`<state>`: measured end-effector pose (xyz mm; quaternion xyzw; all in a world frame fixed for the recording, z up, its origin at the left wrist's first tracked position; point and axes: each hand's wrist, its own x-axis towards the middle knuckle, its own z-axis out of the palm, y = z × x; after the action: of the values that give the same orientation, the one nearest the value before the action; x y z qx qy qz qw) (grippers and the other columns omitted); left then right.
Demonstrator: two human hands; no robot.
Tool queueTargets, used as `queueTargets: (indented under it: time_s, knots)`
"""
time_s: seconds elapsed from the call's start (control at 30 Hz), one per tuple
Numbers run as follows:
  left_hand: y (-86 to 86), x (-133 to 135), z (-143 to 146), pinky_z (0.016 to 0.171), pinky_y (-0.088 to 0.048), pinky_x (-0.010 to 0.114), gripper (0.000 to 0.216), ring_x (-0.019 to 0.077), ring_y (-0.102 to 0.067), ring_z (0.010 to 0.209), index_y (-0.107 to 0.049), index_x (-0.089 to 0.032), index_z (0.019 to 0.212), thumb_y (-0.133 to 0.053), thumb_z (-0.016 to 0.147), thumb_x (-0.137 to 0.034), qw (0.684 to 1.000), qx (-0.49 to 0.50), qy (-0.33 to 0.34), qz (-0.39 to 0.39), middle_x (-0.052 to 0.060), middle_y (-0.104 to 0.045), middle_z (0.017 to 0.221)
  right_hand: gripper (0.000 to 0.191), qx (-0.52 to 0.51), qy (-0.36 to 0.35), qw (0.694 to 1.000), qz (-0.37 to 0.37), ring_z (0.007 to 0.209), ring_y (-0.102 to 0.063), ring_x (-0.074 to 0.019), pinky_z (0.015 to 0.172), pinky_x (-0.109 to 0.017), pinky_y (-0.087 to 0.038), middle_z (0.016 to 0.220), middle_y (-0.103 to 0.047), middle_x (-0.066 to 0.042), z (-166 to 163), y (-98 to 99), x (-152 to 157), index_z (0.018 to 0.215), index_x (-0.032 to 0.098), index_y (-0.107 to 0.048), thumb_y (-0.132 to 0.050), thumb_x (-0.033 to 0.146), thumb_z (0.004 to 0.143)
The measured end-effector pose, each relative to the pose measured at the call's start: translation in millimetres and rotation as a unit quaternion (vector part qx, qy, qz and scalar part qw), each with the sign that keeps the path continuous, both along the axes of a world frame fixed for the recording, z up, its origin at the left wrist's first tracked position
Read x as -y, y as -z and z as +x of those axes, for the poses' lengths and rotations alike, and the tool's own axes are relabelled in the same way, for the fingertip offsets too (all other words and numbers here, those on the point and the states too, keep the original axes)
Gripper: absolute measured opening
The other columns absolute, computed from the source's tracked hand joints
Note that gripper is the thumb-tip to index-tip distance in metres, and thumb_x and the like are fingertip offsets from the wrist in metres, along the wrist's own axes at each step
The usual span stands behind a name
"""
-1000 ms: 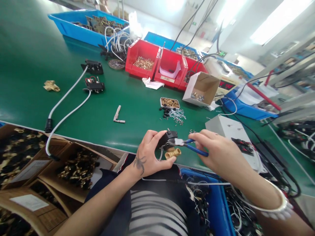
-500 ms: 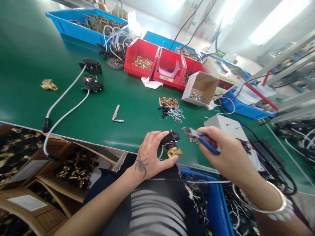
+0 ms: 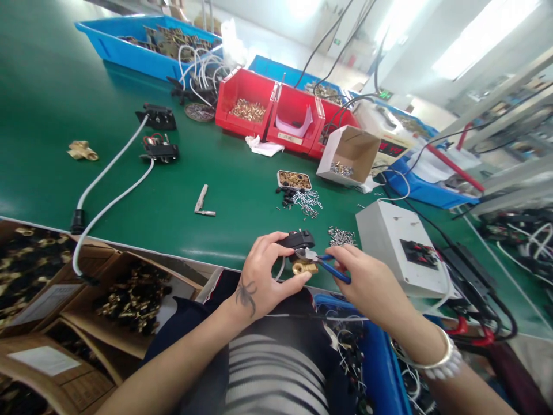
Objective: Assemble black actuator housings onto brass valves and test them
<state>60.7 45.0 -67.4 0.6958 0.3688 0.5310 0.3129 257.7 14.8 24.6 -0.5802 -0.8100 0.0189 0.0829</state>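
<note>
My left hand (image 3: 268, 268) grips a black-topped brass valve (image 3: 305, 267) at the front edge of the green table, thumb under the brass body and fingers at the black housing. A white cable hangs from this part. In my right hand (image 3: 363, 276) is a pair of blue-handled pliers (image 3: 336, 271). Their metal jaws lie against the valve between its black top and brass body; the exact spot they bite is hard to make out. Beyond my hands lie a pile of small metal pins (image 3: 341, 235) and a heap of wire clips (image 3: 307, 200).
Red bins (image 3: 246, 106) and an open cardboard box (image 3: 345, 154) stand at the back. A grey metal box (image 3: 397, 245) sits to the right. Two black cabled units (image 3: 161, 151) and a hex-key-like tool (image 3: 202, 203) lie left. Cartons (image 3: 129, 300) of brass parts stand below the edge.
My right hand has moved left and brought the pliers from beside the valve onto it. The pins and the grey box are now more exposed. My left hand keeps its hold.
</note>
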Motion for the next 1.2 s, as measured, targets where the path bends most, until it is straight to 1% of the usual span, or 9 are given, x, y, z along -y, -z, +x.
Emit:
queueTargets:
  time_s: [0.07, 0.2, 0.4, 0.6, 0.77, 0.93, 1.0, 1.1, 1.2]
  knots:
    - [-0.5, -0.7, -1.4, 0.097, -0.052, 0.048, 0.030, 0.0268, -0.061, 0.115, -0.059, -0.018, 0.097, -0.079, 0.077, -0.029, 1.000, 0.002, 0.001, -0.003, 0.015, -0.064, 0.120, 0.022, -0.055, 0.035, 0.997, 0.045, 0.066, -0.058, -0.0200, 0.058, -0.027, -0.042, 0.082, -0.059, -0.003, -0.6, -4.1, 0.6, 0.100, 0.018, -0.059, -0.047, 0.011, 0.083]
    - [-0.6, -1.5, -3.2, 0.096, -0.053, 0.047, 0.029, 0.0263, -0.062, 0.113, -0.060, -0.018, 0.096, -0.078, 0.077, -0.030, 1.000, 0.011, -0.002, -0.006, 0.015, -0.065, 0.118, 0.006, -0.156, 0.122, 0.955, 0.223, 0.058, -0.051, -0.0169, 0.056, -0.025, -0.041, 0.076, -0.054, 0.000, -4.3, -7.6, 1.4, 0.100, 0.020, -0.056, -0.055, 0.022, 0.094]
    - [-0.7, -2.1, -3.9, 0.096, -0.053, 0.048, 0.029, 0.0272, -0.062, 0.113, -0.060, -0.018, 0.095, -0.079, 0.076, -0.030, 1.000, -0.001, -0.006, -0.001, 0.015, -0.065, 0.119, 0.024, -0.021, -0.004, 0.999, 0.044, 0.059, -0.055, -0.0201, 0.050, -0.026, -0.037, 0.072, -0.054, -0.002, -4.0, -6.3, -4.4, 0.095, 0.019, -0.057, -0.045, 0.008, 0.077]
    - [-1.2, -2.9, -2.6, 0.094, -0.054, 0.047, 0.030, 0.0270, -0.063, 0.112, -0.060, -0.017, 0.095, -0.079, 0.076, -0.031, 1.000, 0.002, 0.002, 0.015, 0.016, -0.065, 0.118, 0.008, -0.124, 0.120, 0.962, 0.213, 0.058, -0.051, -0.0178, 0.056, -0.026, -0.042, 0.076, -0.054, -0.001, -6.5, -12.9, 0.6, 0.098, 0.021, -0.055, -0.053, 0.020, 0.090]
    - [-0.8, -3.2, -2.2, 0.093, -0.054, 0.047, 0.030, 0.0275, -0.062, 0.112, -0.058, -0.019, 0.094, -0.079, 0.076, -0.032, 1.000, -0.016, -0.007, 0.022, 0.014, -0.065, 0.117, 0.026, 0.006, 0.005, 1.000, -0.015, 0.063, -0.056, -0.0211, 0.053, -0.027, -0.039, 0.076, -0.056, -0.003, -1.0, -5.6, -3.7, 0.098, 0.019, -0.056, -0.044, 0.009, 0.077]
    - [-1.9, -3.8, -3.2, 0.093, -0.054, 0.047, 0.029, 0.0270, -0.063, 0.111, -0.058, -0.019, 0.094, -0.078, 0.078, -0.033, 1.000, -0.023, 0.002, 0.018, 0.014, -0.065, 0.117, 0.014, -0.103, 0.092, 0.973, 0.187, 0.060, -0.053, -0.0188, 0.058, -0.026, -0.043, 0.077, -0.055, -0.002, 0.6, -10.7, -0.9, 0.100, 0.021, -0.055, -0.051, 0.014, 0.088]
    - [-1.4, -4.4, -3.3, 0.093, -0.054, 0.047, 0.029, 0.0269, -0.063, 0.111, -0.058, -0.019, 0.094, -0.078, 0.078, -0.033, 0.999, -0.021, -0.001, 0.023, 0.014, -0.065, 0.117, 0.015, -0.084, 0.078, 0.979, 0.166, 0.059, -0.052, -0.0189, 0.055, -0.026, -0.040, 0.076, -0.053, -0.002, -0.7, -7.3, -0.3, 0.097, 0.021, -0.054, -0.049, 0.012, 0.087]
    - [-0.1, -4.7, -3.0, 0.093, -0.054, 0.047, 0.030, 0.0272, -0.063, 0.112, -0.058, -0.019, 0.095, -0.078, 0.078, -0.032, 0.999, -0.018, -0.006, 0.036, 0.014, -0.065, 0.118, 0.025, 0.020, 0.011, 0.999, 0.026, 0.062, -0.055, -0.0211, 0.052, -0.026, -0.038, 0.075, -0.054, -0.003, -1.4, -1.9, -2.6, 0.094, 0.019, -0.056, -0.045, 0.004, 0.077]
    - [-0.1, -3.8, -2.6, 0.093, -0.054, 0.047, 0.030, 0.0273, -0.063, 0.112, -0.058, -0.019, 0.096, -0.078, 0.078, -0.032, 0.999, -0.013, 0.000, 0.035, 0.015, -0.065, 0.118, 0.026, 0.003, 0.014, 0.998, 0.060, 0.066, -0.056, -0.0214, 0.057, -0.027, -0.041, 0.078, -0.054, -0.004, -1.6, -4.1, -3.9, 0.099, 0.018, -0.057, -0.046, 0.006, 0.079]
